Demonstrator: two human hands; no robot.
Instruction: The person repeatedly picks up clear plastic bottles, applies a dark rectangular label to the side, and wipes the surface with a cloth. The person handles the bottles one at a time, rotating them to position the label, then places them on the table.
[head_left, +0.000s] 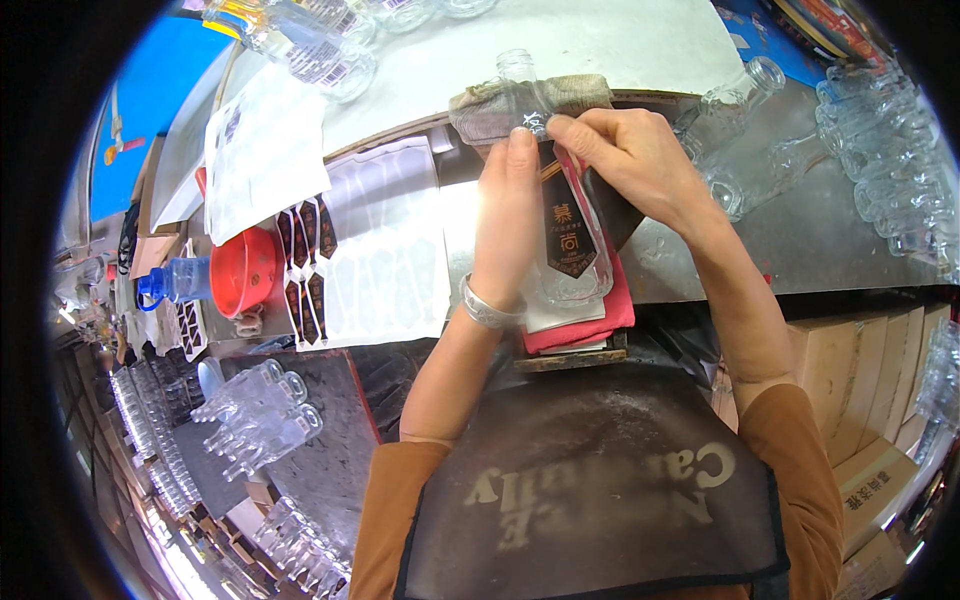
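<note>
A clear glass bottle [602,262] lies in front of me, its neck pointing away across a folded grey cloth [482,112]. On its body is a black tie-shaped label [570,235] with gold characters. Small white marks show on the neck between my thumbs. My left hand [508,195], partly blurred, is closed against the left of the bottle's neck, thumb on top. Opposite it, my right hand [640,155] pinches the neck with thumb and forefinger; the other fingers curl behind. Beneath the bottle is a red cloth [610,315] on a small stand.
Left of me lies a sheet of tie-shaped labels [385,245], partly used, beside a red bowl [245,270] and a blue-capped jug [185,280]. Glass bottles stand at the back left [310,55] and lie at right [885,160]. Cardboard boxes [850,375] sit below right.
</note>
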